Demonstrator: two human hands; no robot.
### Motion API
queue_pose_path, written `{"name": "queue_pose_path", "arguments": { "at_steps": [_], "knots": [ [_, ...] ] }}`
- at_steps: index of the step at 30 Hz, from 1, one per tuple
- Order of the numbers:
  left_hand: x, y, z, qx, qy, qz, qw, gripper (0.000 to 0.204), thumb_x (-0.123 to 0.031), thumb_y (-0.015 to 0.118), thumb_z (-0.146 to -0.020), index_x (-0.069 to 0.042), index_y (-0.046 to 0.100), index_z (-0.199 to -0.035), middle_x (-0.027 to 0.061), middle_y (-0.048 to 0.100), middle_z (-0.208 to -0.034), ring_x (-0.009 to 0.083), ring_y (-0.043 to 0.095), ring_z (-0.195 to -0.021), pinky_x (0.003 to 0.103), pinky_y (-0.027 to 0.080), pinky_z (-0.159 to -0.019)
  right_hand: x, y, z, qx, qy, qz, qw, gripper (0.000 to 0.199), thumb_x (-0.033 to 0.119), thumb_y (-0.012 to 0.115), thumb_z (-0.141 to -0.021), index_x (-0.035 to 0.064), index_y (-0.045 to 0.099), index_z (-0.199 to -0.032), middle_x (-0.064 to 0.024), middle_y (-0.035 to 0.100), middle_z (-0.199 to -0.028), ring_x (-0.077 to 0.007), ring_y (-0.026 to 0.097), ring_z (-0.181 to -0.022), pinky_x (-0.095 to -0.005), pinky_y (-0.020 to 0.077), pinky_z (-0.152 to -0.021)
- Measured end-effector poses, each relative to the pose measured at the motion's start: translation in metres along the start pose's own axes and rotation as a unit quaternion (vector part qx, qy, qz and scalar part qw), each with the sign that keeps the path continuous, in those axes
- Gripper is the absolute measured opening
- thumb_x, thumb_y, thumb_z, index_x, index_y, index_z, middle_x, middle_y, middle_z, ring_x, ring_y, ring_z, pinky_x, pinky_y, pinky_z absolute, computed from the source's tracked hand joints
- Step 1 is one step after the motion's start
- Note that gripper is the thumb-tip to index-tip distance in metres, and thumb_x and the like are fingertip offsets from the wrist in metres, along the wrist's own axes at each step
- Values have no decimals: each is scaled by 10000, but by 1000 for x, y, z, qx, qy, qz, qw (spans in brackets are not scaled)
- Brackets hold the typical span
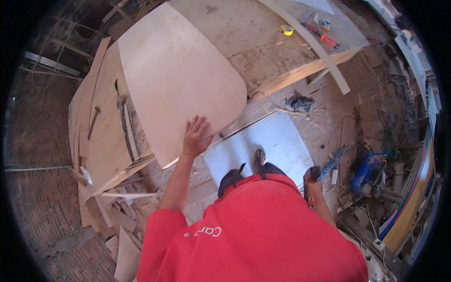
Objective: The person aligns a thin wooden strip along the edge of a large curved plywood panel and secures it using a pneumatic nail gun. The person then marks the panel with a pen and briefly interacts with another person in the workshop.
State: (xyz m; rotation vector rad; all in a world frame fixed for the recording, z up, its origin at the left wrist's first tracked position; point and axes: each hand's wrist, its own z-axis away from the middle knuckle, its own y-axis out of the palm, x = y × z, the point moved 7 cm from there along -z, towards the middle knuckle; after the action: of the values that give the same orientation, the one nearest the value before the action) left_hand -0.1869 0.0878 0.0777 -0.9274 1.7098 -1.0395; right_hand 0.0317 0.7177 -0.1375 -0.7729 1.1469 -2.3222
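A pale, thin plywood sheet (183,70) with one rounded corner lies on the workbench, its near end reaching past the bench edge. My left hand (197,137) rests flat on that near end, fingers stretched out. Down at my right side, beside my hip, my right hand (315,189) is closed around a dark tool (311,175) with a bit of orange on it. My sleeve and body partly hide the tool, so its exact kind does not show.
The wooden workbench (277,61) carries a hammer (94,122), a yellow tape measure (287,30), red-handled pliers (330,41) and a curved strip (324,56). A white board (277,141) lies on the floor by my foot. Wood offcuts (124,218) and a blue object (364,174) lie around.
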Motion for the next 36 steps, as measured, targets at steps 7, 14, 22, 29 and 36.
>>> {"name": "queue_pose_path", "arguments": {
  "at_steps": [7, 14, 22, 29, 36],
  "knots": [
    [-7, 0, -13, 5, 45, -43, 998, 545, -353, 777, -826, -117, 651, -1301, 140, 523, -1500, 399, 423, -1440, 635, 302, -1147, 111, -36, -29, 37, 8, -167, 985, 255, 213, 810, -816, 18, 652, -774, -71, 600, -596, -195, 559, -435, -378, 429, -415],
    [14, 2, -6, 23, 15, -38, 999, 570, -375, 777, -814, -182, 654, -1336, 54, 493, -1546, 362, 350, -1494, 694, 218, -1157, 86, -16, 22, -57, 17, -139, 989, 301, 250, 832, -804, 12, 652, -765, -63, 597, -585, -199, 570, -425, -373, 431, -399],
    [64, -26, 10, 53, -9, 2, 999, 575, -424, 793, -811, -188, 665, -1320, 44, 525, -1509, 325, 396, -1460, 681, 175, -1174, -47, 66, 124, -39, 169, -58, 983, 377, 357, 745, -859, 7, 660, -747, -140, 679, -704, -290, 679, -580, -440, 520, -514],
    [30, -90, -112, -43, -51, 342, 937, 277, -199, 804, -847, -44, 711, -1057, 81, 662, -991, 220, 638, -946, 387, 475, -899, -44, 92, 168, 70, 270, 17, 960, 755, 685, 485, -890, -3, 700, -1112, -277, 701, -1117, -412, 670, -1100, -480, 536, -941],
    [-162, -136, -279, 100, 26, 716, 690, 214, -53, 685, -923, 23, 675, -1122, 57, 634, -977, 135, 588, -939, 264, 444, -842, 1, 40, 91, 47, 214, -61, 974, 671, 514, 840, -693, -53, 729, -1035, -221, 746, -1027, -337, 731, -1028, -463, 578, -860]
  ]
}}
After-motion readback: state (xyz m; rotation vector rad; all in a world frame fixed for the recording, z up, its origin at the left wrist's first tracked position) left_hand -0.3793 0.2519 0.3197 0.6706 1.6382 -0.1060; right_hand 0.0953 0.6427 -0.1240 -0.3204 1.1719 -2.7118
